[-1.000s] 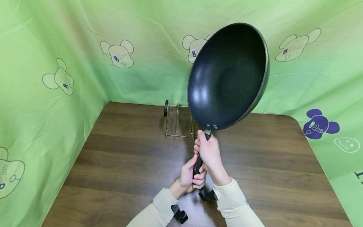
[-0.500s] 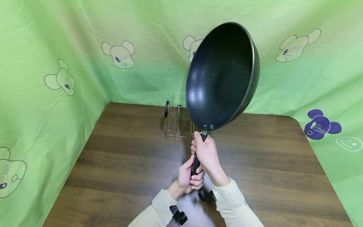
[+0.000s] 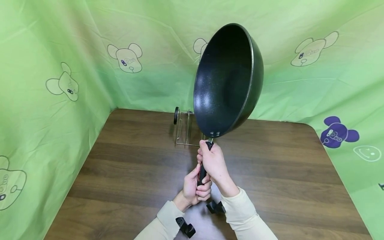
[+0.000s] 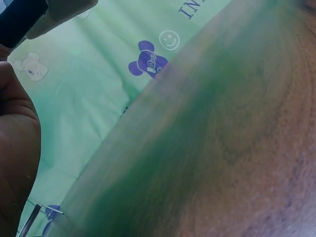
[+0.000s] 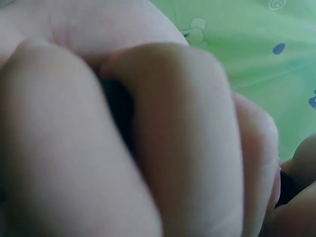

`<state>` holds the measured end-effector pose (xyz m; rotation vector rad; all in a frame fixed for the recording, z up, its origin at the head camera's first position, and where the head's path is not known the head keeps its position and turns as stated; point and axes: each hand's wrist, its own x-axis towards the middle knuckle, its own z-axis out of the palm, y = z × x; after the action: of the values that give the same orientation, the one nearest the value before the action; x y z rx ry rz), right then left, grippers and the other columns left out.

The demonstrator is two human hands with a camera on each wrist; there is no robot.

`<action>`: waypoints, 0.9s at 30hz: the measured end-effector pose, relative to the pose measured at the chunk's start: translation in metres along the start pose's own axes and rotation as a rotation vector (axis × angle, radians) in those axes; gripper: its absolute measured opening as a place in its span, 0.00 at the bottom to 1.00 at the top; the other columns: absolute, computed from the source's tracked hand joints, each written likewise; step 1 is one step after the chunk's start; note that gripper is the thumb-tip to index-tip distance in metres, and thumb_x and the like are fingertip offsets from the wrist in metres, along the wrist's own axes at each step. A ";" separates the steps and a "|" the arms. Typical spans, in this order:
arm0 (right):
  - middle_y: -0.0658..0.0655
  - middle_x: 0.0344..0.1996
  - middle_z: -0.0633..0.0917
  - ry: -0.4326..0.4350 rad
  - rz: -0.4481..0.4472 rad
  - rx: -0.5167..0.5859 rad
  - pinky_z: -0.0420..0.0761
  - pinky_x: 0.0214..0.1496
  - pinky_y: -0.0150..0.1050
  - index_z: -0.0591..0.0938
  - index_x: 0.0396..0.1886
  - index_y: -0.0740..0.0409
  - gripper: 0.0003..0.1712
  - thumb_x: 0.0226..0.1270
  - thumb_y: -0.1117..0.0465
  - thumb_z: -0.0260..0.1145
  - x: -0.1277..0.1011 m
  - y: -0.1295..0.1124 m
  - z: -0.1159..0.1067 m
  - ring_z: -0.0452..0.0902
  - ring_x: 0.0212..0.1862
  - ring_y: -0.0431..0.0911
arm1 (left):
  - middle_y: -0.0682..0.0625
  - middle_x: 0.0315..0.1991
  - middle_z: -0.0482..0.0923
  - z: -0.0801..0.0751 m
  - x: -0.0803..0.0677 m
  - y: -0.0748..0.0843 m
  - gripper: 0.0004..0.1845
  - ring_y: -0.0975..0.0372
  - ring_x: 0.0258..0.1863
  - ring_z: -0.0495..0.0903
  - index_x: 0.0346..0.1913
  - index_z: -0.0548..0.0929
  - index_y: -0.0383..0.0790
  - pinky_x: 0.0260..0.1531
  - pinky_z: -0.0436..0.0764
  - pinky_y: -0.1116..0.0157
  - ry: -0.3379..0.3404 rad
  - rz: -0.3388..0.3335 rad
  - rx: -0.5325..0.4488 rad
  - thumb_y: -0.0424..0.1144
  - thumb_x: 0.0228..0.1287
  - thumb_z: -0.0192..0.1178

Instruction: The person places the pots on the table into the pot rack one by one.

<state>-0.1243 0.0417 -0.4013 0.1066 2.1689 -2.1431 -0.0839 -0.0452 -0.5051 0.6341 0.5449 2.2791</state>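
A black non-stick frying pan (image 3: pixel 226 80) is held upright above the wooden table (image 3: pixel 126 180), its inside facing left and toward me. My right hand (image 3: pixel 212 160) grips the upper part of the black handle (image 3: pixel 202 173), just below the pan's rivets. My left hand (image 3: pixel 195 188) grips the lower end of the same handle. In the right wrist view my curled fingers (image 5: pixel 148 148) fill the frame around the dark handle. The left wrist view shows only the edge of my left hand (image 4: pixel 17 163) and blurred table.
A wire rack (image 3: pixel 187 128) with a black knob (image 3: pixel 176 115) stands on the table behind the pan. Green cloth with cartoon bears (image 3: pixel 126 58) walls in the table at the back and both sides. Black wrist camera mounts (image 3: pixel 186 228) sit on both cream sleeves.
The pan has turned on its handle, its opening swinging further left and more of its outer side showing on the right. Both hands have shifted slightly left with it.
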 end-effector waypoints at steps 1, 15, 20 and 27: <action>0.49 0.16 0.69 -0.005 -0.002 -0.005 0.74 0.22 0.29 0.70 0.25 0.59 0.19 0.81 0.58 0.53 0.000 0.000 0.001 0.68 0.18 0.38 | 0.63 0.13 0.56 0.000 -0.001 0.000 0.29 0.71 0.08 0.47 0.26 0.65 0.51 0.07 0.43 0.70 -0.006 0.000 -0.010 0.66 0.77 0.28; 0.50 0.18 0.71 -0.065 -0.007 -0.083 0.74 0.25 0.30 0.72 0.34 0.62 0.11 0.79 0.61 0.53 -0.002 -0.003 0.011 0.69 0.20 0.39 | 0.62 0.13 0.53 -0.001 -0.010 0.003 0.29 0.70 0.08 0.46 0.27 0.65 0.50 0.06 0.43 0.70 -0.041 0.054 -0.061 0.66 0.77 0.28; 0.50 0.18 0.71 -0.067 -0.017 -0.110 0.75 0.25 0.31 0.71 0.29 0.60 0.14 0.79 0.62 0.53 -0.002 -0.002 0.012 0.70 0.20 0.40 | 0.61 0.13 0.52 0.001 -0.011 0.004 0.29 0.70 0.08 0.45 0.28 0.64 0.49 0.06 0.44 0.71 -0.052 0.065 -0.071 0.66 0.78 0.27; 0.50 0.17 0.70 -0.077 -0.013 -0.125 0.73 0.24 0.31 0.71 0.30 0.59 0.13 0.78 0.61 0.53 -0.001 -0.002 0.014 0.68 0.19 0.41 | 0.61 0.13 0.52 0.003 -0.012 0.005 0.29 0.70 0.08 0.45 0.27 0.65 0.49 0.06 0.44 0.70 -0.041 0.063 -0.089 0.66 0.78 0.27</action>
<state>-0.1237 0.0274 -0.3991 0.0012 2.2583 -1.9774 -0.0773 -0.0565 -0.5039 0.6610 0.4064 2.3300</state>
